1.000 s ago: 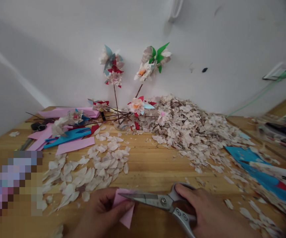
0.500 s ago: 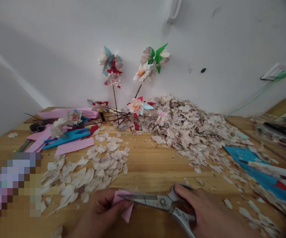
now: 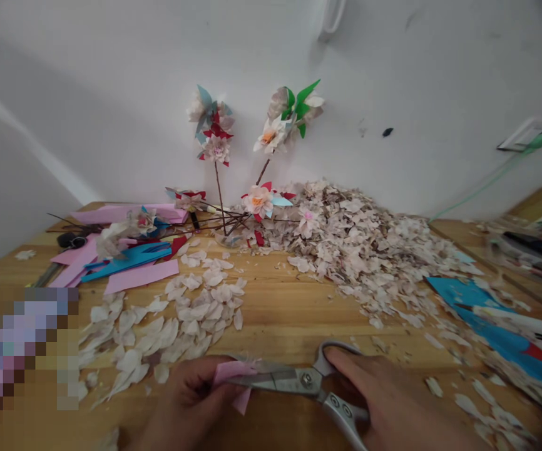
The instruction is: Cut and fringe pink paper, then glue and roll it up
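Observation:
A small piece of pink paper (image 3: 233, 371) is pinched between the thumb and fingers of my left hand (image 3: 193, 398), low in the view. My right hand (image 3: 383, 394) grips a pair of metal scissors (image 3: 306, 379) by the handles. The blades point left and lie across the pink paper close to my left thumb. Part of the handles is covered by my right fingers. Pale loose petals (image 3: 205, 313) are spread on the table just beyond my left hand.
A large heap of petals (image 3: 355, 232) fills the back right of the wooden table (image 3: 271, 294). Made flowers (image 3: 259, 200) on twigs stand near the wall. Pink strips (image 3: 142, 276) and blue paper (image 3: 130, 260) lie left; a blue sheet (image 3: 496, 332) with a pen lies right.
The scissors have shifted slightly left and their blades now reach further over the pink paper. The pink paper's lower end has risen a little.

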A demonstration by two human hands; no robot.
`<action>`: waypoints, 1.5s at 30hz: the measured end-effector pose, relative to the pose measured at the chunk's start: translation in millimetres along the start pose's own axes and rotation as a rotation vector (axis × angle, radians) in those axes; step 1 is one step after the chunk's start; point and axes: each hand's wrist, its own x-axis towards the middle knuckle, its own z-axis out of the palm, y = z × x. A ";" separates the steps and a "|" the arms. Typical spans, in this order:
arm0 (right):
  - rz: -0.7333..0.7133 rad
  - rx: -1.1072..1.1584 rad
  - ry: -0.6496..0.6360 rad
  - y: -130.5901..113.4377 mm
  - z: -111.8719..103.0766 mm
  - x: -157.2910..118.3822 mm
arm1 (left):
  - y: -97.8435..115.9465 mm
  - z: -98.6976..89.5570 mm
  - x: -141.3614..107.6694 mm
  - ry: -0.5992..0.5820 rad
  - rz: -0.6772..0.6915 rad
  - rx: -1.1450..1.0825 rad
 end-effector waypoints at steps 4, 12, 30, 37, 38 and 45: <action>0.032 -0.038 -0.017 -0.1 0.2 -0.2 | 1.2 0.7 0.5 0.014 -0.004 -0.020; 0.059 -0.005 -0.007 2.6 3.0 -0.9 | -1.3 1.9 1.7 0.009 -0.089 -0.140; 0.078 -0.013 -0.052 7.6 5.3 -2.8 | -5.9 0.6 3.0 -0.048 -0.157 -0.176; 0.013 -0.004 -0.005 9.1 4.6 0.1 | 0.8 0.5 3.7 -0.008 -0.127 -0.089; 0.009 0.005 0.005 10.1 5.2 0.2 | 1.3 0.4 4.0 -0.008 -0.122 -0.082; 0.012 -0.007 0.012 9.0 6.2 0.0 | -4.3 -0.6 4.3 -0.015 -0.122 -0.076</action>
